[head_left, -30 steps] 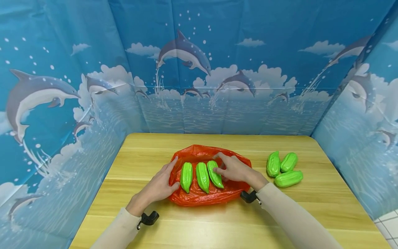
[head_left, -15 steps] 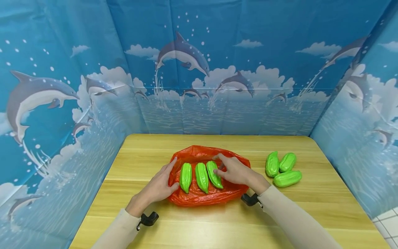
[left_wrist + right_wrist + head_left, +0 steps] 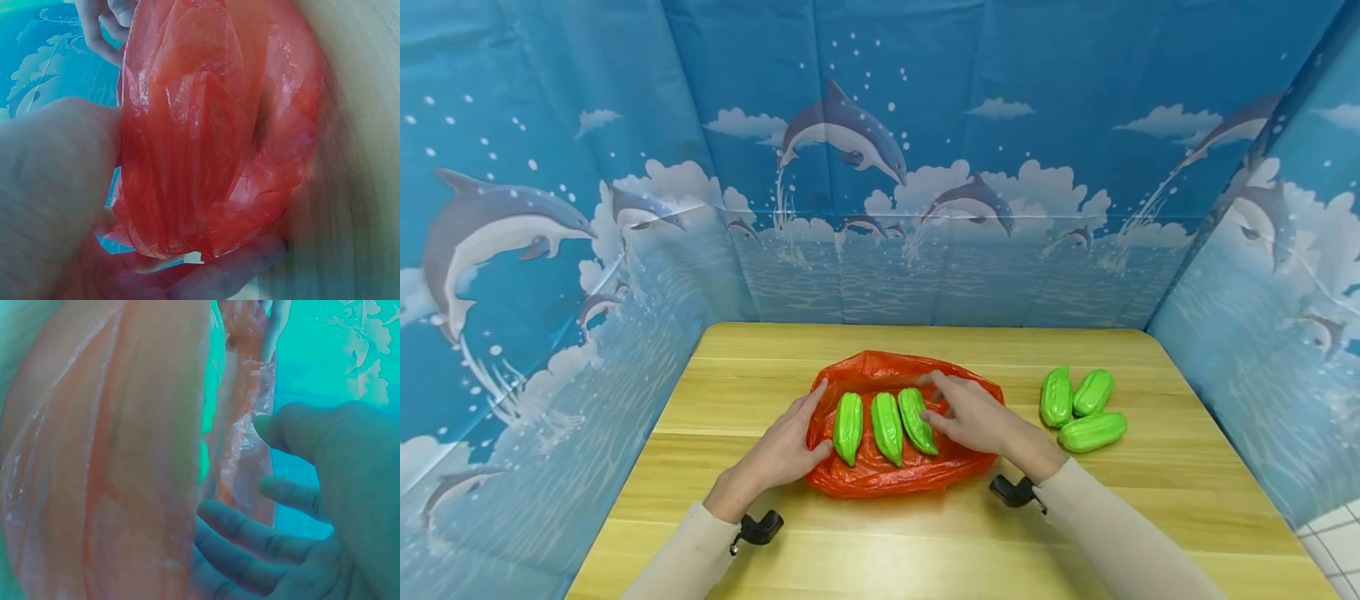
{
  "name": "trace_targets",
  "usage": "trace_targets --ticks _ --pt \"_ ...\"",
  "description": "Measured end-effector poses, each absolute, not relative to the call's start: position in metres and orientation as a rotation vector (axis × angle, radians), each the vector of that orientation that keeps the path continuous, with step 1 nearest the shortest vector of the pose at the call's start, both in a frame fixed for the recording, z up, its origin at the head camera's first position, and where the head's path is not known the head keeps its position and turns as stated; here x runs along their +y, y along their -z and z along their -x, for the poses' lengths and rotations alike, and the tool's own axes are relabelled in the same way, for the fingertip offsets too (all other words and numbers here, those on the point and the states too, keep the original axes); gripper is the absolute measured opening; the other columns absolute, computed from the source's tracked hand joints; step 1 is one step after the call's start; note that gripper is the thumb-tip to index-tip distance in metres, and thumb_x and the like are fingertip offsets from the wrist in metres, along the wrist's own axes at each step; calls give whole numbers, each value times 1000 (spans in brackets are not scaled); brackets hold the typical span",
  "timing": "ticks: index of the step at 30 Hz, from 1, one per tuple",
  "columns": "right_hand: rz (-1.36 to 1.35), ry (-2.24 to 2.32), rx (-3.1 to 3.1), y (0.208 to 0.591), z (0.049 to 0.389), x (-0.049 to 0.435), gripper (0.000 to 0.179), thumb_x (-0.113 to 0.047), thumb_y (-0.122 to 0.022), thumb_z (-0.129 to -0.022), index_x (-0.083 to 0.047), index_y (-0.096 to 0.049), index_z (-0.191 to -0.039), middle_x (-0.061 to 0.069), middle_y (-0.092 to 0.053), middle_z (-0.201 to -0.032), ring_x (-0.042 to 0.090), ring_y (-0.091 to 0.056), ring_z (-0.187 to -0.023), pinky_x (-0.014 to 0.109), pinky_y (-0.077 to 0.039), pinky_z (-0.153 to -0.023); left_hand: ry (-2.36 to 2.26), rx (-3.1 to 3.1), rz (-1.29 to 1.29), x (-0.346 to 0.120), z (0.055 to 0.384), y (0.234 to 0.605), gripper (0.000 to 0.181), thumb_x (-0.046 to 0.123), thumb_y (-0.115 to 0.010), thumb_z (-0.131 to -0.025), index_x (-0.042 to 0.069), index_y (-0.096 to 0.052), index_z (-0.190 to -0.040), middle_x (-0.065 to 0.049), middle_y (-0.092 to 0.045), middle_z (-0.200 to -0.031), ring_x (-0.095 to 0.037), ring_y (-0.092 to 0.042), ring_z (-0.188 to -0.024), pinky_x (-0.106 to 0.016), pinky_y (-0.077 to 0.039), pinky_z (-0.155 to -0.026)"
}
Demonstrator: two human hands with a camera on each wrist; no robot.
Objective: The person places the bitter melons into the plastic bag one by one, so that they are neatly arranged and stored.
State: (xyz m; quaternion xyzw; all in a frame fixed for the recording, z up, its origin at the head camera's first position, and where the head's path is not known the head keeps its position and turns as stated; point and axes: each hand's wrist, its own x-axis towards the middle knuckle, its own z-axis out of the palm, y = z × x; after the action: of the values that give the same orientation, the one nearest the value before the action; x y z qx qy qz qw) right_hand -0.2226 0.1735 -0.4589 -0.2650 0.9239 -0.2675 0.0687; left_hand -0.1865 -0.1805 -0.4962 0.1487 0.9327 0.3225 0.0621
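A thin red plastic bag (image 3: 895, 479) lies spread wide on the wooden table. Three glossy green, ridged, cucumber-like toys (image 3: 888, 428) rest side by side in it. My left hand (image 3: 782, 446) is at the bag's left rim, thumb apart from the long fingers; in the left wrist view the red film (image 3: 194, 125) hides part of the thumb. Reaching over the right rim, my right hand (image 3: 973, 412) hovers around the rightmost toy (image 3: 917, 421), its thumb and fingers apart. The right wrist view shows those fingers (image 3: 256, 534) spread beside the bag wall (image 3: 137, 456).
Three more green toys (image 3: 1092, 432) lie grouped on the table (image 3: 880, 554) to the right of the bag. Dolphin-printed blue curtains (image 3: 955, 275) enclose the table's back and sides. Each wrist carries a small black mount (image 3: 762, 527).
My right hand has drawn back slightly to the right, its thumb lifting off the rightmost green toy. The left hand and the bag keep their place.
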Motion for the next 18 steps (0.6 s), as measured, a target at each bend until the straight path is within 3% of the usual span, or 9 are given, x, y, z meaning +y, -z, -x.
trace_targets --ticks 8,18 --pt "824 822 2834 453 217 175 45 -24 -74 -116 -9 -64 -157 22 -78 -139 36 -81 -120 49 -70 -93 -981 2825 -460 -182 186 499 102 17 -82 -106 16 -21 -189 -28 -43 -183 -51 -54 -164 -70 -48 -134" --pt "887 840 2871 441 213 183 42 -23 -76 -115 -12 -67 -154 15 -77 -140 11 -76 -97 36 -69 -85 -971 2833 -443 -183 187 499 103 18 -82 -105 17 -22 -189 -28 -45 -182 -51 -56 -162 -69 -49 -132"
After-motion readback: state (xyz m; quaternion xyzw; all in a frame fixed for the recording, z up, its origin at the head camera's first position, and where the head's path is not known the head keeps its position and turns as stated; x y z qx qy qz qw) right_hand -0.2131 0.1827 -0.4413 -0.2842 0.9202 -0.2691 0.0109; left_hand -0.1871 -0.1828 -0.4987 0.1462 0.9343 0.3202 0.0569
